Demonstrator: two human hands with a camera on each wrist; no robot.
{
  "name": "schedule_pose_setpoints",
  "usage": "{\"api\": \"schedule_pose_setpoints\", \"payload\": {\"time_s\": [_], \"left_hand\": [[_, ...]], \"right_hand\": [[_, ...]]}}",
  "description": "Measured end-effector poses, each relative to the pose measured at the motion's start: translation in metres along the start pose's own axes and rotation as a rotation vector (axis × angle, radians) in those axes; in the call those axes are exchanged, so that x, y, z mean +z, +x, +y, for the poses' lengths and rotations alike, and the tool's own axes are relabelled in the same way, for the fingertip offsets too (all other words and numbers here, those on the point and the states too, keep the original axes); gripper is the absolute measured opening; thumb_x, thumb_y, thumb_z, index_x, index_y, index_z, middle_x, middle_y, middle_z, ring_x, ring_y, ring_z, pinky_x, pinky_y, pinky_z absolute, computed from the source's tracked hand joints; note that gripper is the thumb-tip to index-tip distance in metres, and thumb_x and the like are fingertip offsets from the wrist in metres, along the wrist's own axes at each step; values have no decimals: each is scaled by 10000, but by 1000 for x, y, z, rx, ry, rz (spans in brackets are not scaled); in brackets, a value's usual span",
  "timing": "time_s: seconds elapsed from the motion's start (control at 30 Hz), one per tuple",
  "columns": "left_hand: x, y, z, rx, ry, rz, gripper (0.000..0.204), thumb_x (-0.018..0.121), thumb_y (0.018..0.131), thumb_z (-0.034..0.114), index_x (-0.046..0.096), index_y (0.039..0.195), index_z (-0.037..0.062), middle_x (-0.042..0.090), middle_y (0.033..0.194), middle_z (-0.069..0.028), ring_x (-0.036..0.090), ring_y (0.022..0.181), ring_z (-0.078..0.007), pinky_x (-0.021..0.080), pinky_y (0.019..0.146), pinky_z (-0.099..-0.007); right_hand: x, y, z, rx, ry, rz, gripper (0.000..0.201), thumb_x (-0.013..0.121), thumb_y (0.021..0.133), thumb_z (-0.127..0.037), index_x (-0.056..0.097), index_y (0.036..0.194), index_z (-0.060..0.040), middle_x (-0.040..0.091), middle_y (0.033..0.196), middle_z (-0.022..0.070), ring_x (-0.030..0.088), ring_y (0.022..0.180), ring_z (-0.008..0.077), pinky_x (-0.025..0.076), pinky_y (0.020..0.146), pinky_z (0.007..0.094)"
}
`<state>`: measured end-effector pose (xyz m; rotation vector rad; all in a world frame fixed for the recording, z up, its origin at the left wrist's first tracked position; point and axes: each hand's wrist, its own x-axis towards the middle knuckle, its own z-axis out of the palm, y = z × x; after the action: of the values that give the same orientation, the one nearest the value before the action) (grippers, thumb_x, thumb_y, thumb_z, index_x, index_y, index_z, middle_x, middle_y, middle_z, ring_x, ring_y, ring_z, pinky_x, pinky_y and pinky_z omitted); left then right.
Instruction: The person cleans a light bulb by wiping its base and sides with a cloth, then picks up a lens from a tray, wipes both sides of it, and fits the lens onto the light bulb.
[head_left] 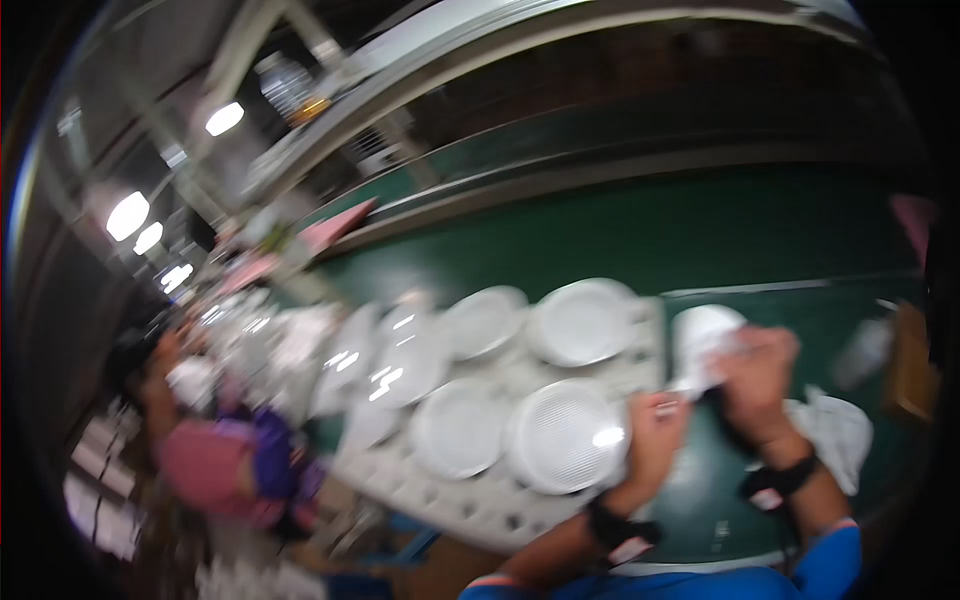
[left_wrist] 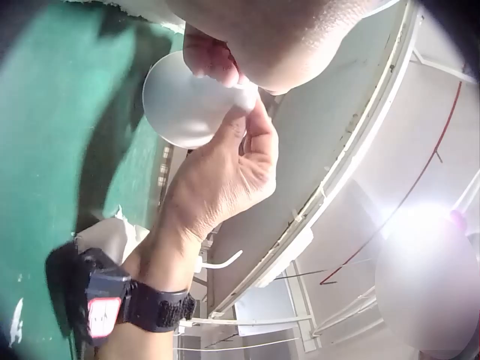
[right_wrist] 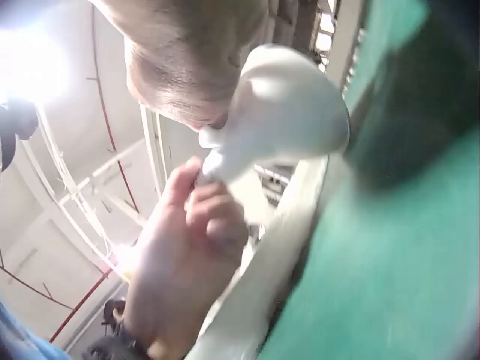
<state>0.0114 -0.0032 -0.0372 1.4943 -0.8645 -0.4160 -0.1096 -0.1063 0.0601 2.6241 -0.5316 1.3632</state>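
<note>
The head view alone is showing a pale tray (head_left: 425, 490) running through the lower middle, with white round pieces (head_left: 570, 437) lying on it, and another person (head_left: 210, 460) appearing at lower left. A white cloth (head_left: 840, 432) is lying at lower right there. That view is blurring the held object; the wrist views are revealing a white flared piece (right_wrist: 296, 105) narrowing to a slim end. It is sitting right of centre in the head view, over the green table (head_left: 560, 230), and at upper right in the right wrist view.

In the left wrist view, the right hand (left_wrist: 217, 176) is pinching the slim end, thumb and fingertips pressed together on it. In the right wrist view, the left hand (right_wrist: 195, 247) is also pinching that end, its fingers curling just beside the other hand's.
</note>
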Motion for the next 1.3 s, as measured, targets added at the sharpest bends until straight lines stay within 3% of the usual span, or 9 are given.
{"api": "schedule_pose_setpoints", "payload": {"time_s": [0.03,0.1,0.23,0.37,0.53,0.67,0.8,0.9,1.3], "left_hand": [[7,-1,18,-8,-96,102,177,634,893,146,480,943,76,477,655,2,446,473,-69,369,403,-223],[5,-3,23,-10,-185,86,161,611,911,128,474,962,60,478,755,4,440,582,-41,368,479,-203],[7,0,31,-80,-179,-11,162,580,929,97,458,1017,35,457,735,24,391,613,-22,318,510,-198],[4,-3,39,-110,-223,-37,176,575,926,71,442,1033,26,475,747,9,407,630,-26,323,515,-201],[4,-2,30,-150,-264,-81,189,560,924,33,425,1056,25,455,763,6,405,650,-34,325,533,-204],[1,2,32,-159,-307,-100,181,542,931,28,418,1063,27,453,790,7,401,667,-25,323,544,-196],[4,2,28,-108,-296,-67,179,558,935,66,426,1049,28,463,770,16,399,659,-19,326,542,-193],[6,5,29,-50,-272,-26,173,566,935,89,438,1031,25,463,740,18,397,639,-23,327,529,-200],[8,9,19,4,-201,40,172,569,936,109,450,1022,18,450,727,18,383,623,-30,316,517,-210]], "right_hand": [[3,-6,22,49,-42,48,148,576,819,-89,651,946,-83,595,966,103,559,980,282,395,904,432],[15,-51,72,639,461,143,251,491,954,-148,603,1149,-37,561,1183,133,515,1126,215,355,1003,318],[53,-164,161,1306,1307,372,488,486,979,-183,338,1391,35,432,1380,133,421,1272,230,303,1080,348],[16,-179,143,736,807,-41,485,465,951,-102,326,1397,26,381,1422,145,421,1265,227,344,1069,337],[48,-218,186,1397,1776,503,747,661,837,-265,287,1430,-7,426,1399,167,487,1198,295,381,1041,374],[31,-211,193,1439,1320,357,458,407,958,-74,330,1402,10,379,1430,101,425,1254,182,374,1046,290],[41,-197,188,1234,1314,170,454,382,956,3,324,1406,23,417,1388,147,454,1225,214,341,1027,288],[51,-188,175,703,1025,-29,460,374,966,13,313,1421,-12,369,1433,125,414,1264,207,330,1048,292],[54,-158,177,1297,1859,302,389,475,968,-114,453,1353,-68,484,1358,31,526,1150,127,485,858,213]]}}
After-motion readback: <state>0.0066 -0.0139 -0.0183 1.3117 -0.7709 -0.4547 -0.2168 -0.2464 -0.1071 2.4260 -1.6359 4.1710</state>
